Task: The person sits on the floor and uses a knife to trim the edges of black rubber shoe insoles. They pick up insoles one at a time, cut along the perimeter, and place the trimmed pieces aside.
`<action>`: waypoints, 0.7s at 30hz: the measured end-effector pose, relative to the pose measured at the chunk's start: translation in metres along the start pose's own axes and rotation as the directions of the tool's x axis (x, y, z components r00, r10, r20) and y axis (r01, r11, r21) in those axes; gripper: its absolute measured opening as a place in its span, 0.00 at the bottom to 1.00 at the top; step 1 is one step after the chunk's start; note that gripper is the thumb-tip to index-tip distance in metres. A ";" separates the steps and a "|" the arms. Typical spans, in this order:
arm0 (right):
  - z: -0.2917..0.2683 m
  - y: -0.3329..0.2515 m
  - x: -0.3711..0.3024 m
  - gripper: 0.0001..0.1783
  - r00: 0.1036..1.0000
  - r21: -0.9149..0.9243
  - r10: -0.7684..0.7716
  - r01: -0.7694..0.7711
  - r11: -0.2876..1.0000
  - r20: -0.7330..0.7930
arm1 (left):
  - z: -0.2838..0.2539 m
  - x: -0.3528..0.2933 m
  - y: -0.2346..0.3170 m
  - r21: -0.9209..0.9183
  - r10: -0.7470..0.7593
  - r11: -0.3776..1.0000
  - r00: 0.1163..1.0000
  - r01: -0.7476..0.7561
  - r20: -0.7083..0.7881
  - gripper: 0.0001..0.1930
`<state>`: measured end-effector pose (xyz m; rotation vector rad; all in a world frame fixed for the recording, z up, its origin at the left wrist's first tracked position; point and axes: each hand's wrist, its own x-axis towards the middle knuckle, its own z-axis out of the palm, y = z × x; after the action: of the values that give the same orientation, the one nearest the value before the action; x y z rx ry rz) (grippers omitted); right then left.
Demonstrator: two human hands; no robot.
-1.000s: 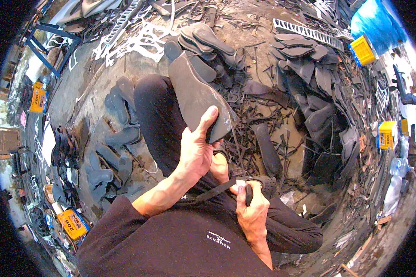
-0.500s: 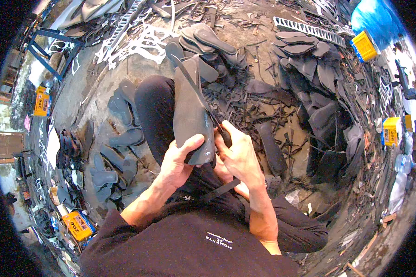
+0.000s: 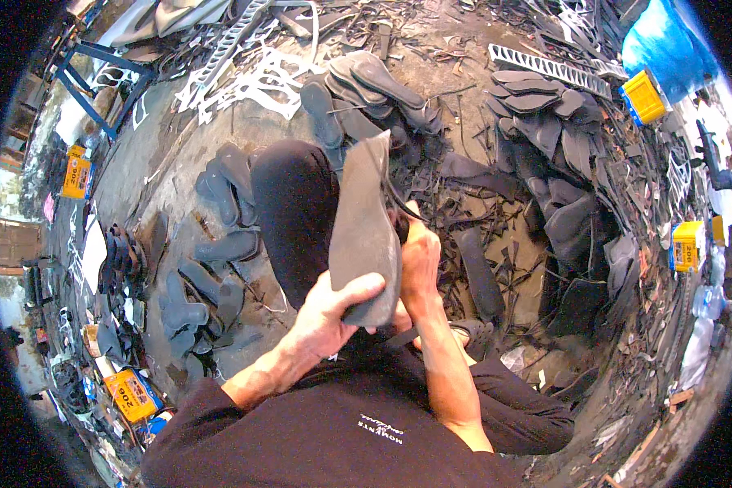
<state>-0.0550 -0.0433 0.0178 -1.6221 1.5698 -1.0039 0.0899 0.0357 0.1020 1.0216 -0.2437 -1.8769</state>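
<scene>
A dark grey shoe sole is held tilted up in front of my lap. My left hand grips its near end, thumb lying across the top face. At the sole's right edge, my right hand is closed round a dark-handled tool; its blade, if any, is hidden. A thin black strip curls away from that edge near my right fingers. Behind the sole's near end, part of what lies there is covered by my hands.
Grey soles lie in a pile ahead and scattered at left. A larger heap of dark soles and sheets lies at right. Black trimmings and white cut-out sheets litter the floor. Yellow boxes stand around the edges.
The sole has turned and its far end has come lower and to the right. My right hand has moved slightly up along the edge, now showing its back more. The strip hangs at the edge instead of crossing the sole.
</scene>
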 end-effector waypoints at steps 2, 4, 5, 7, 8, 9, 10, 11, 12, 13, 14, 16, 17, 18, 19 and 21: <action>0.003 0.025 0.033 0.18 0.996 -0.052 0.004 -0.008 0.999 -0.092 | 0.017 -0.013 -0.001 0.022 -0.063 0.998 0.995 0.061 0.081 0.18; -0.018 0.015 0.057 0.18 0.987 0.042 -0.083 0.089 0.995 -0.138 | 0.007 -0.012 -0.014 0.087 -0.106 0.991 0.993 0.100 0.061 0.22; -0.028 0.011 0.055 0.21 0.997 0.102 -0.047 0.053 0.993 -0.063 | 0.004 -0.009 -0.020 0.126 -0.084 0.989 0.996 0.079 0.040 0.24; -0.059 -0.011 0.036 0.24 0.938 0.315 0.215 -0.298 0.901 0.271 | -0.012 0.000 -0.026 0.208 -0.064 0.977 0.995 0.047 0.073 0.25; -0.073 -0.018 0.018 0.27 0.854 0.410 0.259 -0.457 0.789 0.452 | -0.019 0.002 -0.026 0.244 -0.053 0.969 0.995 0.031 0.087 0.26; -0.081 -0.011 -0.009 0.29 0.852 0.508 0.248 -0.483 0.713 0.461 | -0.014 0.006 -0.023 0.340 0.017 0.938 0.991 -0.063 0.135 0.25; -0.085 -0.036 -0.031 0.33 0.906 0.595 0.189 -0.395 0.700 0.379 | -0.009 0.012 -0.017 0.424 0.091 0.891 0.980 -0.160 0.178 0.25; -0.094 -0.043 -0.045 0.37 0.887 0.553 0.249 -0.440 0.707 0.389 | -0.005 0.017 -0.011 0.497 0.161 0.828 0.960 -0.257 0.229 0.25; -0.094 -0.028 -0.067 0.38 0.891 0.404 0.271 -0.413 0.817 0.363 | -0.023 0.037 -0.014 0.479 0.211 0.817 0.939 -0.322 0.272 0.24; -0.097 -0.035 -0.079 0.34 0.836 0.431 0.312 -0.510 0.744 0.451 | -0.022 0.048 -0.006 0.227 0.149 0.955 0.971 -0.190 0.185 0.24; -0.102 -0.043 -0.088 0.32 0.849 0.338 0.280 -0.451 0.826 0.448 | -0.015 0.058 0.003 0.320 0.168 0.925 0.976 -0.204 0.137 0.23; -0.108 -0.045 -0.101 0.27 0.875 0.220 0.277 -0.384 0.897 0.396 | 0.001 0.070 0.011 0.398 0.128 0.905 0.989 -0.147 0.074 0.21; -0.110 -0.041 -0.107 0.25 0.887 0.203 0.305 -0.388 0.899 0.346 | 0.010 0.071 0.014 0.386 0.066 0.919 0.997 -0.081 0.050 0.21; -0.111 -0.035 -0.110 0.23 0.898 0.183 0.330 -0.391 0.902 0.292 | 0.016 0.070 0.016 0.370 0.005 0.929 0.999 -0.017 0.032 0.20; -0.110 -0.029 -0.112 0.23 0.906 0.163 0.351 -0.394 0.905 0.238 | 0.019 0.068 0.017 0.360 -0.012 0.933 0.999 -0.006 0.047 0.20; -0.098 -0.031 -0.110 0.26 0.979 0.004 0.197 -0.197 0.980 -0.058 | 0.021 0.064 0.019 0.338 -0.042 0.941 0.996 0.014 0.077 0.19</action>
<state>-0.1232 0.0738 0.0839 -1.4166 1.7324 -0.9506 0.0741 -0.0314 0.0912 1.1795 -0.6206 -1.9461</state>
